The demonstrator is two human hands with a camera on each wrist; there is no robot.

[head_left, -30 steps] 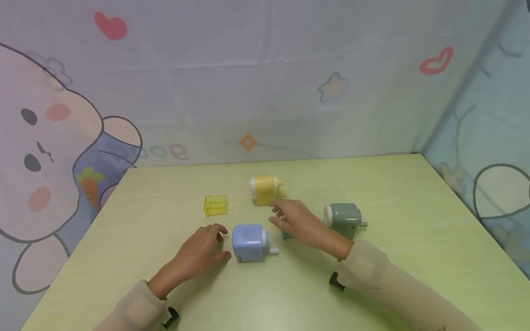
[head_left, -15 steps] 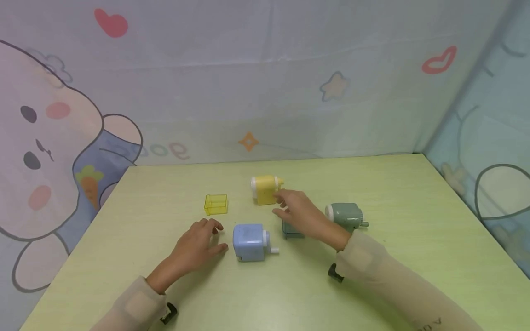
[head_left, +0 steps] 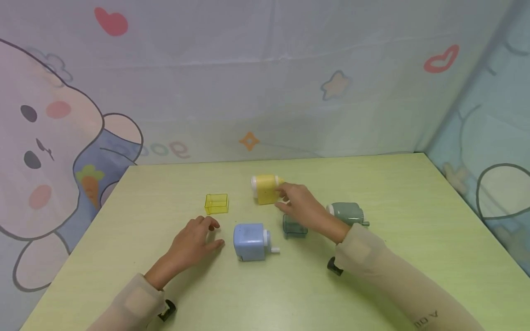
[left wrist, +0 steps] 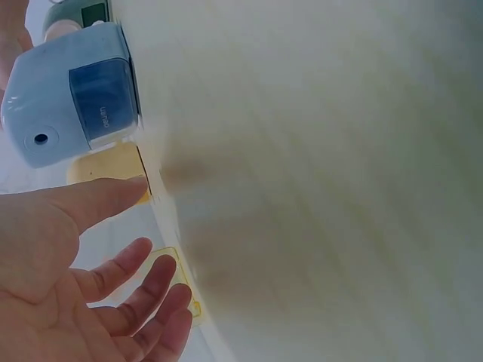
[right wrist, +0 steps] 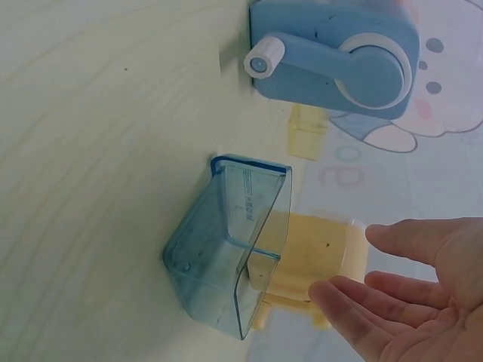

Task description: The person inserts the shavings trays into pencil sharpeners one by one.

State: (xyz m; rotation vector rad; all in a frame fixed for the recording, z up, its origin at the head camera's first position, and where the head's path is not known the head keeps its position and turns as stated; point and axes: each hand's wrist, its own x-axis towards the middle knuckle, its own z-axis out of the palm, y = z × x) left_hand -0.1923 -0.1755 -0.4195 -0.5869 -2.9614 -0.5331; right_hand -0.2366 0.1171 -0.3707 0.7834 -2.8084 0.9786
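Note:
A blue pencil sharpener (head_left: 249,242) with a side crank stands at the middle of the table. To its left my left hand (head_left: 190,243) hovers with loose fingers and holds nothing; its thumb (left wrist: 113,200) points toward the sharpener in the left wrist view. Farther back stands a yellow pencil sharpener (head_left: 265,189). My right hand (head_left: 304,207) reaches to its crank side, fingertips overlapping that side in the head view. The right wrist view shows those fingers (right wrist: 392,302) parted, with nothing between them. Below this hand lies a clear teal shavings drawer (right wrist: 226,241), open side showing.
A green pencil sharpener (head_left: 347,213) stands to the right, partly hidden behind the right forearm. A clear yellow shavings drawer (head_left: 216,203) lies back left, beyond the left hand. A printed cloth (head_left: 290,110) hangs along the table's back edge.
My right hand has moved away from me and slightly right, toward the yellow sharpener's crank, uncovering more of the teal drawer. My left hand has drawn slightly left, away from the blue sharpener.

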